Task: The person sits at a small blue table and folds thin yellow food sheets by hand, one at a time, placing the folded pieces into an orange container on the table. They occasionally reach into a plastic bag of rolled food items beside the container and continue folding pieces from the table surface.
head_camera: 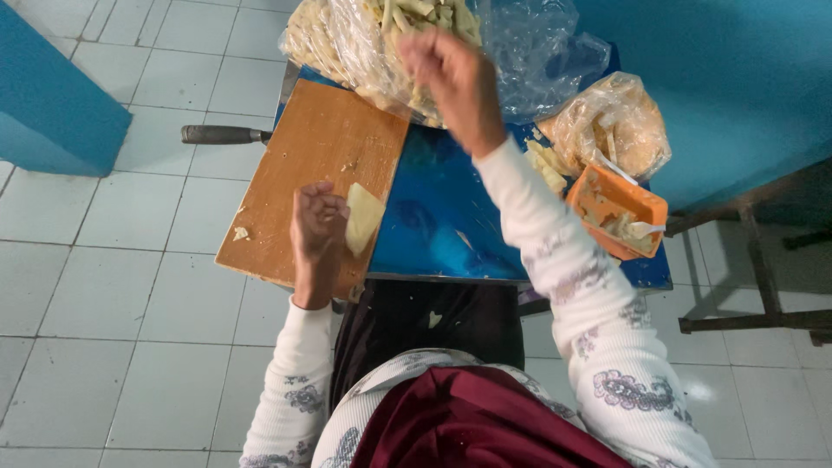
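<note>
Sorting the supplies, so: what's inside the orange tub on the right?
The orange tub holds pale strips and a white utensil resting across its rim. What lies beneath them, and the tub's bottom, is covered.

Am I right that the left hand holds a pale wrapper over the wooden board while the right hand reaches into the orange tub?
Not quite. The head view shows the right hand reaching into the clear plastic bag, not the orange tub. The left hand does hold the pale wrapper over the wooden board.
</note>
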